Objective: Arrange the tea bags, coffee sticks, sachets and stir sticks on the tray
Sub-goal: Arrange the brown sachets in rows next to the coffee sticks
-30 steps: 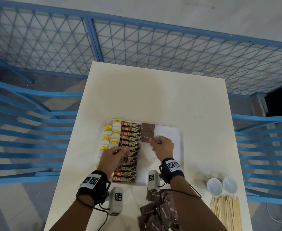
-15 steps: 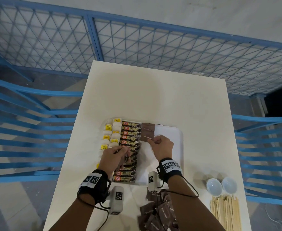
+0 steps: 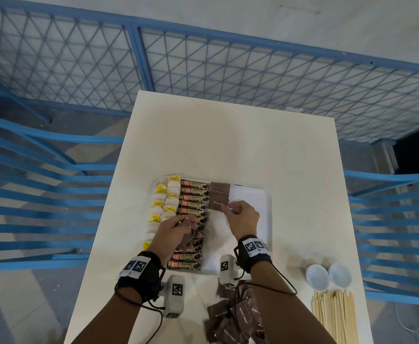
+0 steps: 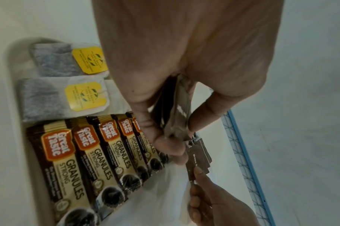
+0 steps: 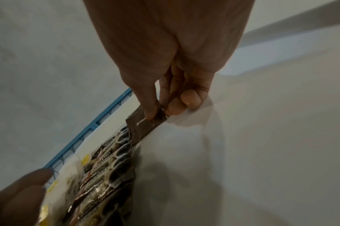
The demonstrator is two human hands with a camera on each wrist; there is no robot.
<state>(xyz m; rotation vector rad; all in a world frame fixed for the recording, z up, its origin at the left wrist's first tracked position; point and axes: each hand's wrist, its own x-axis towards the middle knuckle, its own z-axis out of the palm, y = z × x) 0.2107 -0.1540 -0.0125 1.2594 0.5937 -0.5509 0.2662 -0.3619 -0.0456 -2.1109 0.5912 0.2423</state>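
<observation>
The right grip [image 3: 241,216] pinches one brown sachet [image 3: 218,205] by its near corner between thumb and forefinger, laying it on the white tray [image 3: 258,202]; just beyond that grip three more sachets [image 3: 219,188] overlap in a short column, making four in the row. The left grip [image 3: 176,229] grasps a small bundle of sachets [image 4: 178,116], number unclear, hovering above the coffee sticks [image 3: 192,197]; those sticks run in one column left of the right grip, six plainly visible beyond the left grip and two [image 3: 184,261] nearer than it, others hidden under the hand. Further left of the left grip, tea bags [image 3: 165,198] with yellow tags lie in two columns; about eight tags show. Behind the right wrist a loose heap of sachets [image 3: 238,316] sits on the bench [image 3: 228,140]; right of it, two white bowls [image 3: 328,275] and a pile of stir sticks [image 3: 335,316], too many to count.
</observation>
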